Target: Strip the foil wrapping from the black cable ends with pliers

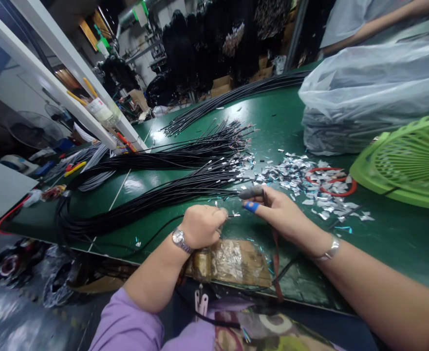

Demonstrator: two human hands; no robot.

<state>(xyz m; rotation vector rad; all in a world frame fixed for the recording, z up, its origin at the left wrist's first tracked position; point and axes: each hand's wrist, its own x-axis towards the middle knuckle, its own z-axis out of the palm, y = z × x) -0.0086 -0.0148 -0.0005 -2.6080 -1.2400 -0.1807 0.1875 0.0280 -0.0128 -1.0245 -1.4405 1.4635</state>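
Head view: clenching a black cable (165, 225) in the left hand (204, 225) over the desk (282, 129), pointing its tip (232, 215) rightward along its axis; half-curling the right hand (278, 208) just beyond, leaving that grip's hold impossible to tell.

Scraps (290, 174) lie between cables (156, 201) and fan (407, 168).
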